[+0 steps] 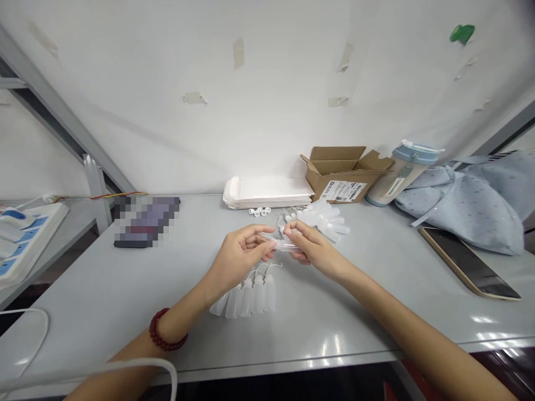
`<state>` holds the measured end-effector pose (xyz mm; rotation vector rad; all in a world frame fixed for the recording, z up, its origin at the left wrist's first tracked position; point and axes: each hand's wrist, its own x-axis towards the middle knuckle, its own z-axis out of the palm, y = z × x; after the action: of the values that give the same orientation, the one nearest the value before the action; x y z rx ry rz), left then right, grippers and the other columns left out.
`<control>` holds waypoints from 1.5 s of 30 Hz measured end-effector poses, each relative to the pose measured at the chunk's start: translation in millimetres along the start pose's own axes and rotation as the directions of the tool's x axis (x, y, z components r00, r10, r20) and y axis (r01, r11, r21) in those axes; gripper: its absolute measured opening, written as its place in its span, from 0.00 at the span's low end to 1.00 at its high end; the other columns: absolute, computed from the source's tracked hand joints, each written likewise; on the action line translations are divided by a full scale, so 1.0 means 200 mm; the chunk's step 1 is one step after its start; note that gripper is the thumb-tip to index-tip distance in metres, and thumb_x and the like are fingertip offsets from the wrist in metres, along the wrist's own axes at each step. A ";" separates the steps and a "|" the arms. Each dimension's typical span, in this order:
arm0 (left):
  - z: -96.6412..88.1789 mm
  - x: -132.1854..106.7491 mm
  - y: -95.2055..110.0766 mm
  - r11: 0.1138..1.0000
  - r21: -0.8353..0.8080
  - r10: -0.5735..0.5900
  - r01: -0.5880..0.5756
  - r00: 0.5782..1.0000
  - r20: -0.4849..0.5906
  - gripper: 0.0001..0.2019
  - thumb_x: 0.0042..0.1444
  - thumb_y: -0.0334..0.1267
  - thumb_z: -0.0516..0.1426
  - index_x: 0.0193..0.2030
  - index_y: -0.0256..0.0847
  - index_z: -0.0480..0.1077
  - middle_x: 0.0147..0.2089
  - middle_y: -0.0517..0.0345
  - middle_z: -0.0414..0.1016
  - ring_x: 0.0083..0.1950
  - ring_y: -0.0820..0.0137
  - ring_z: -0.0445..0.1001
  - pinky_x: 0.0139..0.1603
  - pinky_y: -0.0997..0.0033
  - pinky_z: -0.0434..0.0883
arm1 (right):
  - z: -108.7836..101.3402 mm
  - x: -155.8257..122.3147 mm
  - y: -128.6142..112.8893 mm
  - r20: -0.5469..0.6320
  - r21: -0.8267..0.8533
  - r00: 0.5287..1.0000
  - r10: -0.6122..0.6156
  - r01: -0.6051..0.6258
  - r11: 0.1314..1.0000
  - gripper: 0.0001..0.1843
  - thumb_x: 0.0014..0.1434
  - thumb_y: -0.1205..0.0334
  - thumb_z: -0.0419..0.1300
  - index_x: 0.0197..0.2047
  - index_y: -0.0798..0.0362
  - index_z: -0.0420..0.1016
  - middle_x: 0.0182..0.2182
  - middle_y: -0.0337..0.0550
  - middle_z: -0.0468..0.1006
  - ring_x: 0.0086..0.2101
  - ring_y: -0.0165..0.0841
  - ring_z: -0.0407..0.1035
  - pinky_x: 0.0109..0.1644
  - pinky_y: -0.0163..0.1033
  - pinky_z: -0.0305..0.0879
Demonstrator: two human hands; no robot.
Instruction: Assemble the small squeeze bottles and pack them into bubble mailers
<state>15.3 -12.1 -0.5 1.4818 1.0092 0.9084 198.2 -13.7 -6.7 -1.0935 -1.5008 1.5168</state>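
Between my two hands, above the grey table, is a small translucent squeeze bottle (286,246) lying roughly sideways. The fingers of my left hand (246,246) are closed at the bottle's neck end. My right hand (312,248) has its fingers closed about the body, and its thumb and index finger pinch near a small white piece, partly hidden. Below my left hand, a row of several similar bottles (246,297) lies on the table, with thin curved spouts at their tops. Beyond my right hand is a loose pile of more bottles (328,218). Several small white caps (259,211) lie behind my hands.
At the back stand a stack of white envelopes (270,192) and an open cardboard box (340,175). On the right are a blue-lidded drink bottle (399,172), a light blue bag (468,203) and a phone (470,262). A power strip (29,239) lies at left; a white cable crosses the lower left.
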 end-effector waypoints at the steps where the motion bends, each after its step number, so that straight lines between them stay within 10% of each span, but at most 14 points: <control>1: 0.00 0.00 0.00 1.000 0.000 0.005 -0.005 1.000 0.000 0.14 0.52 0.38 0.59 0.46 0.38 0.70 0.31 0.58 0.76 0.34 0.69 0.76 0.36 0.71 0.74 | 0.00 0.00 0.00 0.001 0.003 1.000 0.002 -0.002 1.000 0.15 0.60 0.46 0.51 0.34 0.50 0.58 0.16 0.27 0.51 0.17 0.22 0.46 0.21 0.29 0.43; 17: 0.00 -0.02 -0.04 0.937 0.262 0.252 -0.233 0.967 -0.042 0.18 0.51 0.33 0.60 0.50 0.45 0.70 0.42 0.59 0.79 0.46 0.67 0.77 0.45 0.72 0.74 | -0.01 0.02 0.03 0.007 0.106 0.994 0.109 -0.109 0.988 0.16 0.60 0.46 0.50 0.32 0.51 0.59 0.14 0.26 0.49 0.17 0.22 0.42 0.20 0.29 0.41; 29: 0.01 0.00 -0.04 0.997 -0.048 0.065 -0.065 0.998 -0.018 0.17 0.53 0.37 0.59 0.50 0.36 0.68 0.41 0.53 0.77 0.42 0.68 0.76 0.44 0.68 0.75 | 0.01 0.01 0.01 -0.062 0.010 0.998 0.027 -0.027 1.000 0.17 0.58 0.45 0.52 0.33 0.50 0.58 0.16 0.27 0.52 0.17 0.21 0.47 0.20 0.28 0.43; 45: 0.02 -0.02 -0.03 0.993 0.031 0.112 -0.110 0.990 -0.082 0.15 0.53 0.39 0.58 0.48 0.38 0.69 0.39 0.55 0.77 0.44 0.67 0.75 0.48 0.67 0.73 | 0.02 0.00 0.00 -0.046 -0.002 0.998 0.045 -0.045 0.999 0.16 0.59 0.45 0.50 0.33 0.50 0.58 0.14 0.26 0.52 0.16 0.22 0.44 0.20 0.29 0.42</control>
<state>17.6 -16.1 -6.1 1.5456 1.0109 1.0475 195.2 -14.3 -6.5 -1.1632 -1.4562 1.5099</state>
